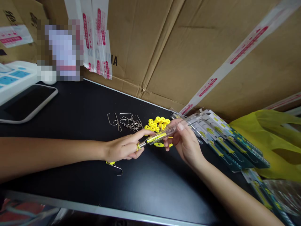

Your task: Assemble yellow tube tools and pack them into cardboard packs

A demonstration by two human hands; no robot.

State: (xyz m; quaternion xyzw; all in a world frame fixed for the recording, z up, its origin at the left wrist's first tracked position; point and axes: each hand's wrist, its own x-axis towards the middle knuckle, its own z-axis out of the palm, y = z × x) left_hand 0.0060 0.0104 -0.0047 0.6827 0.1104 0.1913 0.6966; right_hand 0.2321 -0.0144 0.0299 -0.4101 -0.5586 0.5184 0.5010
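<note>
My left hand (pixel 127 147) is closed on a metal spring (pixel 142 144) with a yellow end piece. A yellow marked strip (pixel 158 137) joined to the spring lies inside the end of a clear plastic tube (pixel 172 128). My right hand (pixel 184 139) grips that tube between thumb and fingers, holding it tilted up to the right. Below my left wrist, a metal hook (pixel 118 169) with a yellow part lies on the table. Beyond my hands are a heap of yellow ring-shaped caps (pixel 158 121) and bent wire pieces (pixel 131 121). A flat yellow piece (pixel 159 145) lies beneath the tube.
Several boxed hook scales (pixel 221 138) are stacked at the right, beside a yellow plastic bag (pixel 265 138). More clear tubes lie partly behind my right hand. A phone (pixel 30 102) and a white power strip (pixel 18 78) are at the left. Large cardboard boxes (pixel 202 40) wall the back of the black table (pixel 77 188).
</note>
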